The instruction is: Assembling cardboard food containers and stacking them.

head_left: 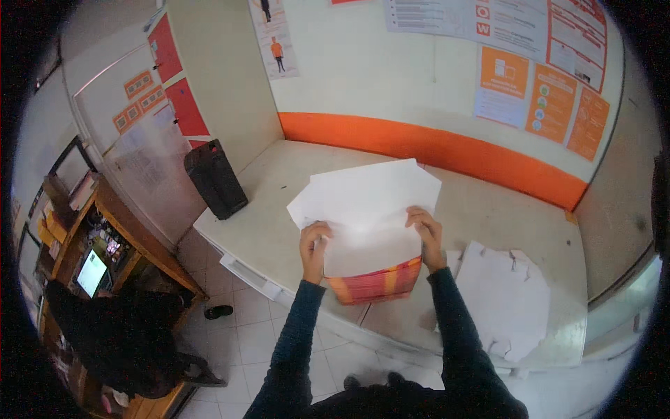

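Both hands hold a flat white cardboard blank (363, 209) up over the pale counter (279, 209), its orange-striped printed side (377, 283) facing down. Left hand (314, 244) and right hand (427, 234) each pinch a side edge, grip closed on the sheet, likely to keep it taut. More white die-cut blanks (506, 297) lie flat at the right, within reach.

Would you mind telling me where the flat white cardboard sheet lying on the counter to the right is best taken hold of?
Probably by the near edge of the flat white cardboard sheet, coming from the front of the counter. It lies flat and that edge sits at the counter's front, so fingers could slide under. Both hands, left hand and right hand, hold a folded box.
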The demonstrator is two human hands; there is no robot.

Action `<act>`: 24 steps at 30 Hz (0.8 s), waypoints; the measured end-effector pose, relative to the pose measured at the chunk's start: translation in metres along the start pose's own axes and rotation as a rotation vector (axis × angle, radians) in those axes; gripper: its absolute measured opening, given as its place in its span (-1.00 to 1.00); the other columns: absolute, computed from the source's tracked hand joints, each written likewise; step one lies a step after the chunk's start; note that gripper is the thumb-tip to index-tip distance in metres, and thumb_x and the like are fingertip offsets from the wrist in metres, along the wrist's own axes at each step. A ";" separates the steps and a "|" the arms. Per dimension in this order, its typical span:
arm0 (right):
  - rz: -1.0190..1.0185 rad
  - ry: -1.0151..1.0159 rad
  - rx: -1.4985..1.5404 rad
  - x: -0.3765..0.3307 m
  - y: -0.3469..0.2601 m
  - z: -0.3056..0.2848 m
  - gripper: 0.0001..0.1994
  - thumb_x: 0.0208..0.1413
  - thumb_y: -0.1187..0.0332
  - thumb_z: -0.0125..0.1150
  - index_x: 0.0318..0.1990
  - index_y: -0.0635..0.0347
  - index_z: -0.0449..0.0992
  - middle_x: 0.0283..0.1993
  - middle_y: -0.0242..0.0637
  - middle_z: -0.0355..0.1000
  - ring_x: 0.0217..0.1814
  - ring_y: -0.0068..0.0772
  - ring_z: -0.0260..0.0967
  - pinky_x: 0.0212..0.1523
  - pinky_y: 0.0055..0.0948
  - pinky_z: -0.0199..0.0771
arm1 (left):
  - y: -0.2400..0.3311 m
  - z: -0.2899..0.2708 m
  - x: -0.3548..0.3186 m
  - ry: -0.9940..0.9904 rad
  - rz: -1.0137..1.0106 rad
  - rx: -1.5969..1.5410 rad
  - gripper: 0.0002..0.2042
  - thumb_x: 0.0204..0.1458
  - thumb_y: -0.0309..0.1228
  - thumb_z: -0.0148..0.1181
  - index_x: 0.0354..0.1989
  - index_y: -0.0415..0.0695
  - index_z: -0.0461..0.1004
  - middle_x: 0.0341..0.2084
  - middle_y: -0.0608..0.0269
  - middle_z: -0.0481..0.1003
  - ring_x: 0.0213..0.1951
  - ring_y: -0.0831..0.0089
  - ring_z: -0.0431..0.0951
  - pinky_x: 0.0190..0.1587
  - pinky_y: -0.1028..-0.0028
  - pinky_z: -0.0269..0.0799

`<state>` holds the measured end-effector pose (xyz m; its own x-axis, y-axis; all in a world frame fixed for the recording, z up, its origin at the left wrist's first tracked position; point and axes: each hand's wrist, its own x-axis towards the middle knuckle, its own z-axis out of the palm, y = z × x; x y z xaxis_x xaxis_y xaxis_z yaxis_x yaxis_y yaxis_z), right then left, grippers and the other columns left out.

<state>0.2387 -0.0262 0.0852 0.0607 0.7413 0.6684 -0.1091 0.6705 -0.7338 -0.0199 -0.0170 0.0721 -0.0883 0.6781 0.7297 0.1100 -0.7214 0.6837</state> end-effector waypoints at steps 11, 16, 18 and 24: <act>0.177 -0.272 -0.587 -0.082 -0.064 -0.052 -0.53 0.04 0.25 0.09 0.10 0.24 0.24 0.17 -0.08 0.18 0.24 -0.19 0.08 0.21 -0.32 0.03 | 0.038 -0.006 -0.005 0.002 -0.219 -0.066 -0.80 0.01 -0.48 -0.07 -0.28 -0.29 0.46 -0.05 0.03 0.38 0.06 0.28 0.29 0.15 0.37 0.06; 0.632 -0.725 -1.609 -0.205 -0.126 -0.129 -0.44 -0.07 0.21 0.20 0.11 0.15 0.23 0.17 -0.04 0.15 0.23 -0.13 0.10 0.16 -0.23 0.14 | 0.088 0.038 -0.073 0.377 0.112 0.117 -0.88 0.00 -0.48 0.03 -0.34 -0.26 0.44 -0.23 0.07 0.45 -0.12 0.29 0.40 -0.03 0.26 0.28; 0.632 -0.653 -1.336 -0.231 -0.127 -0.156 -0.47 -0.07 0.24 0.18 0.10 0.15 0.23 0.14 -0.01 0.19 0.20 -0.11 0.12 0.11 -0.22 0.19 | 0.095 0.081 -0.108 -0.264 0.215 0.168 -0.79 -0.08 -0.40 0.14 -0.26 -0.20 0.45 -0.23 0.07 0.45 -0.10 0.22 0.41 -0.02 0.22 0.26; 0.731 -0.364 -1.085 -0.252 -0.126 -0.179 -0.75 0.01 0.36 0.10 -0.15 0.23 0.44 -0.23 -0.12 0.45 -0.26 -0.13 0.43 -0.26 -0.33 0.43 | 0.069 0.177 -0.170 -1.136 0.344 0.372 -0.64 -0.15 -0.41 0.15 -0.08 -0.04 0.41 -0.08 0.18 0.39 0.07 0.19 0.29 0.09 0.22 0.16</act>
<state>0.4150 -0.2923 -0.0129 0.0447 0.9981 -0.0416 0.8368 -0.0602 -0.5442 0.1782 -0.1572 -0.0071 0.8867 0.3327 0.3210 0.2472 -0.9279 0.2791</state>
